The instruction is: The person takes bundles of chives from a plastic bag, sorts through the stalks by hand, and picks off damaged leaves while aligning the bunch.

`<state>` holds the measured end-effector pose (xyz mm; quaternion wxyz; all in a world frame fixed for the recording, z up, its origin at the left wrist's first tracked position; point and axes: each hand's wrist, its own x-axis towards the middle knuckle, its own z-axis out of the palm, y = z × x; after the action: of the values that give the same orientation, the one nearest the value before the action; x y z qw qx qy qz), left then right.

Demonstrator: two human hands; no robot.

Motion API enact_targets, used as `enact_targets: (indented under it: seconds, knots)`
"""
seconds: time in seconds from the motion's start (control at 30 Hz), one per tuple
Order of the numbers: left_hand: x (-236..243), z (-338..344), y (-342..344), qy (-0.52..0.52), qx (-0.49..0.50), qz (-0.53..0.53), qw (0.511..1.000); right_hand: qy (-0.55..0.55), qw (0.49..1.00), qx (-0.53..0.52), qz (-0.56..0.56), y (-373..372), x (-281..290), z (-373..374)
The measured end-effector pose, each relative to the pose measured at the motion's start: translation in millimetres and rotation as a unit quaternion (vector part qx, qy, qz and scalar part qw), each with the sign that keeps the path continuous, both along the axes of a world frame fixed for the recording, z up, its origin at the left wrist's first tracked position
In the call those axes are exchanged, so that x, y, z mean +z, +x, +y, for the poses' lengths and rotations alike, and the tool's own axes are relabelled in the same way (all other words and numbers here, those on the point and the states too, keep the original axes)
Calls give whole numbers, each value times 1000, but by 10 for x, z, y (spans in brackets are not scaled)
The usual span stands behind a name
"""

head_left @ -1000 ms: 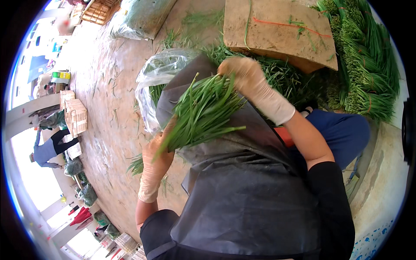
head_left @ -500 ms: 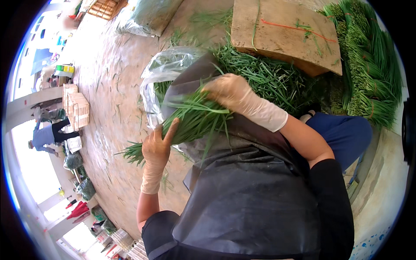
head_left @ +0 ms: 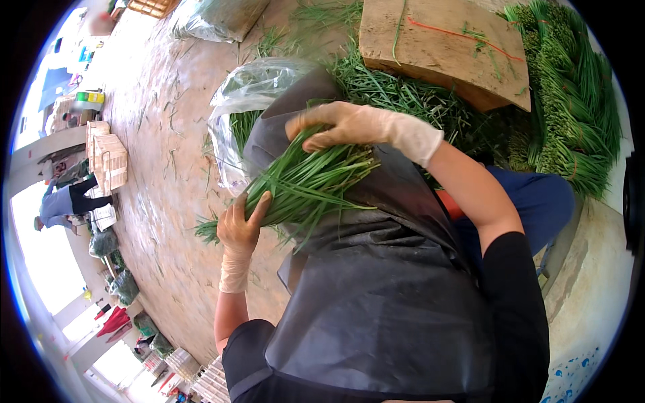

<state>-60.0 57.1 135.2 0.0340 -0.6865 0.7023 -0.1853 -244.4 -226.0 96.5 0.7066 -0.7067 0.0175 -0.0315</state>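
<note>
My left hand (head_left: 240,225), in a thin pale glove, is closed around the leafy end of a loose bunch of green garlic chives (head_left: 316,178). The bunch slants up to the right across my dark apron (head_left: 383,316), its cut stem ends near my right forearm. Over the upper edge of the bunch curls my gloved right hand (head_left: 342,127), fingers behind and thumb in front with leaves between them. Its fingertips are slightly blurred. Just beyond the bunch sits a clear plastic bag (head_left: 225,127) with more greens in it, partly hidden by the apron over my knee.
A heap of loose leaves (head_left: 403,94) lies ahead, beside a wooden board (head_left: 437,40) with a red string on it. Tied chive bundles (head_left: 571,101) are stacked at the right. Far left, a person (head_left: 60,205) bends near pale crates (head_left: 107,161). Leaf scraps dot the floor.
My right hand has shifted left along the top of the bunch and turned flatter, uncovering the stem ends. The view has shifted slightly; my left hand keeps its hold.
</note>
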Motion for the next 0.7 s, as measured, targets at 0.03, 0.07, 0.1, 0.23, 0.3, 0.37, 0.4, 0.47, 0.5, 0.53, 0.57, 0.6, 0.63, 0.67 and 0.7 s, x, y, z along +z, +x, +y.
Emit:
enact_targets:
  seconds: [0.03, 0.07, 0.1, 0.23, 0.3, 0.37, 0.4, 0.47, 0.5, 0.53, 0.57, 0.6, 0.63, 0.67, 0.7]
  knots:
    - [-2, -14, 4, -1, -3, 3, 1000, 18, 998, -48, 35, 34, -13, -12]
    - [-8, -28, 8, 17, 11, 61, 998, 35, 992, -97, 70, 49, -37, -49]
    - [11, 6, 1, 37, 32, 117, 992, 75, 982, -169, 50, 8, -56, -106]
    - [-11, 53, -24, 32, 123, 373, 919, -49, 942, -270, 194, -485, -622, -621]
    - [6, -14, -29, 36, 147, 419, 895, 69, 967, -188, 158, -554, -470, -369]
    - [83, -30, -135, 48, 201, 506, 837, 127, 985, -119, 8, -411, -266, -24]
    - [92, -74, -173, 46, 199, 508, 837, -6, 988, -152, 31, -364, -100, 94]
    - [127, -154, -219, 51, 221, 639, 735, 240, 958, -127, 91, -343, -18, 53]
    - [133, -156, -221, 75, 196, 604, 769, 237, 959, -128, 89, -355, 16, 35]
    - [134, -177, -248, 72, 194, 603, 770, 252, 955, -145, 61, -375, 44, 22]
    - [132, -190, -294, 98, 222, 587, 772, 269, 949, -162, 33, -396, 63, 35]
    - [134, -189, -316, 124, 250, 570, 772, 268, 949, -162, 31, -421, 68, 48]
    - [100, -142, -316, 116, 240, 569, 778, 286, 948, -135, 35, -450, 65, 64]
    - [83, -120, -340, 109, 229, 567, 784, 302, 946, -108, 40, -475, 77, 77]
    - [78, -109, -384, 120, 261, 617, 732, 331, 932, -144, 2, -493, 175, 117]
